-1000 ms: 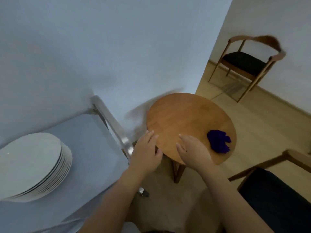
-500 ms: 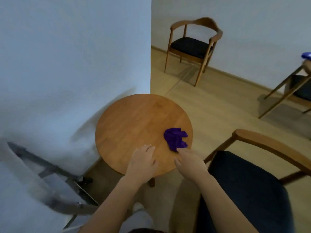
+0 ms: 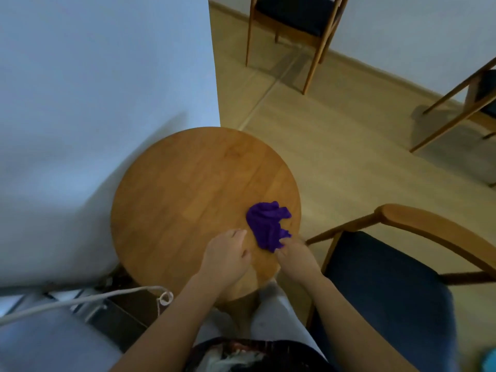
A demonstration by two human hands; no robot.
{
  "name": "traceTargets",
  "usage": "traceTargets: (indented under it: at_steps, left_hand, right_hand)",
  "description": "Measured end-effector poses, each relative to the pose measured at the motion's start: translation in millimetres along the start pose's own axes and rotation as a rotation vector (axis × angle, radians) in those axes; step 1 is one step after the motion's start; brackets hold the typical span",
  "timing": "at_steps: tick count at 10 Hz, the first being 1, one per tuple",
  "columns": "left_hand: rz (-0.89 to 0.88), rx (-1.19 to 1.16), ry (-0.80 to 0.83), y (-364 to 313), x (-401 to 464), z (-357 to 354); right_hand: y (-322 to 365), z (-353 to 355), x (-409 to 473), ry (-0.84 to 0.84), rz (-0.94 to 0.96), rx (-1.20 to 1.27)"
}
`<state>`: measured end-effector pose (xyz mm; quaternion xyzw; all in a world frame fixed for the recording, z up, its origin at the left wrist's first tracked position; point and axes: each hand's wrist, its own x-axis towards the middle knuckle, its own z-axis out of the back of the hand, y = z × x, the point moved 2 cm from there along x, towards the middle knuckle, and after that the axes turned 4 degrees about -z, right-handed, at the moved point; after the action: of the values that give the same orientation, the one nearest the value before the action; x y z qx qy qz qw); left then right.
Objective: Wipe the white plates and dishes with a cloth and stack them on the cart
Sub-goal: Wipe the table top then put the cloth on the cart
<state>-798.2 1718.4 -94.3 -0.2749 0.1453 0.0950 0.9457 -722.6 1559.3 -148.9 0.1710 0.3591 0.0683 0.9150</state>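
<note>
Since the purple cloth (image 3: 268, 224) is soft and light, I'd bunch it at its near edge, where my right hand (image 3: 296, 257) already touches it (grip not clear, fingers hidden). It lies on the round bench (image 3: 188, 183), right side; my left hand (image 3: 228, 257) rests beside it, loosely curled, holding nothing.

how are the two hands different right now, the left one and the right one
The right hand touches the near edge of the purple cloth; whether it grips is unclear. The left hand is apart from the cloth, holding nothing. The left hand's fingers are loosely curled; the right hand's fingertips are hidden at the cloth. Both hover over the near side of the round wooden table.
</note>
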Motion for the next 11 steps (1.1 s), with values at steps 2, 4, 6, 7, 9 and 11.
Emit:
traceTargets:
  at_steps: [2,4,6,7,9,11]
  left_hand:
    - [0.139,-0.100,0.014,-12,54,-20]
    - [0.321,-0.198,0.063,-8,94,-43]
    - [0.475,-0.267,0.076,1,106,-58]
    - [0.530,-0.297,0.045,5,101,-61]
    - [0.598,-0.392,0.003,7,80,-60]
    - [0.622,-0.487,-0.191,8,51,-39]
  right_hand:
    - [-20,17,67,0.039,-0.064,0.264]
    - [-24,24,130,0.076,-0.077,0.292]
    - [-28,16,164,0.065,-0.126,0.305]
    - [-31,2,175,0.168,-0.206,0.128]
    - [-14,-1,170,0.184,-0.071,0.146]
    - [47,34,130,0.295,0.273,0.382]
